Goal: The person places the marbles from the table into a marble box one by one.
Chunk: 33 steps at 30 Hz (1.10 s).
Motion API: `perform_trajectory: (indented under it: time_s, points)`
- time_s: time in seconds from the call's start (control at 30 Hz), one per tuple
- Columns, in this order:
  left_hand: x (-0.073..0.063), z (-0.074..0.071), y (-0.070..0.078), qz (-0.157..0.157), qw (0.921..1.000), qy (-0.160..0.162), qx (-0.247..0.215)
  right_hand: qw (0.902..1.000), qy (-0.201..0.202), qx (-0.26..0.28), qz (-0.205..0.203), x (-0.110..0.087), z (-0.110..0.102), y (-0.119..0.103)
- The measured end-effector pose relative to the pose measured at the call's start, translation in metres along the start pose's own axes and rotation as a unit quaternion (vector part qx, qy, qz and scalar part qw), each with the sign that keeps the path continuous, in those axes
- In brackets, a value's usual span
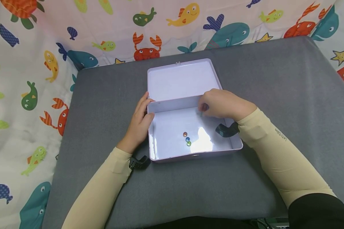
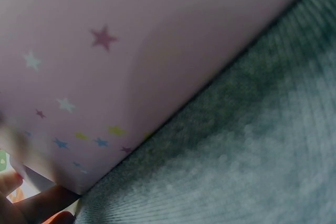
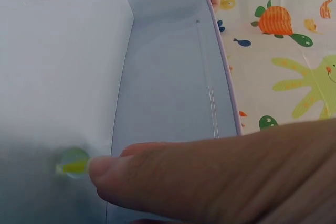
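Observation:
A pale lilac box (image 1: pixel 166 130) lies with its hinged lid (image 1: pixel 183 79) folded back. My left hand (image 1: pixel 137 124) grips its left wall near the rear corner, thumb at the rim and fingers outside. In the left wrist view those fingers (image 2: pixel 37 208) bend round the box's star-printed side (image 2: pixel 105 77). My right hand (image 1: pixel 220 103) reaches inside by the back wall, fingers curled. In the right wrist view its thumb tip meets a clear marble with a yellow-green streak (image 3: pixel 74 163); whether the marble is pinched is unclear. Orange (image 1: pixel 185 134), blue (image 1: pixel 187 139) and green (image 1: pixel 189 143) marbles lie on the floor.
The box stands on a grey cloth-covered table (image 1: pixel 275 95). A curtain with printed sea animals (image 1: pixel 103 31) hangs behind it and along both sides. Dark wrist mounts sit below the left hand (image 1: pixel 140 162) and over the box's right wall (image 1: pixel 227 129).

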State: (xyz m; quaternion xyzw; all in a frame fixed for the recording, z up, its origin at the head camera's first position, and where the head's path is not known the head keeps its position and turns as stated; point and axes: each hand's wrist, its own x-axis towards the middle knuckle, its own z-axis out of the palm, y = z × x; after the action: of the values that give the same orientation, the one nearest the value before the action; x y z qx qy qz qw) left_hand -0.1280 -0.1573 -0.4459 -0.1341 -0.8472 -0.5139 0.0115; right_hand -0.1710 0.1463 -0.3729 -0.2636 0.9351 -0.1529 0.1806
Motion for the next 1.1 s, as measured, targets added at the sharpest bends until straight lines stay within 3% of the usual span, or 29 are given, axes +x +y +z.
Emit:
perform_trajectory:
  time_s: [1.1]
  points:
    - [0.0004,0.0008,-0.0023,0.003,1.0000,-0.002,-0.009,0.9999,-0.008,0.010,-0.005,-0.0004,0.0000,0.0006]
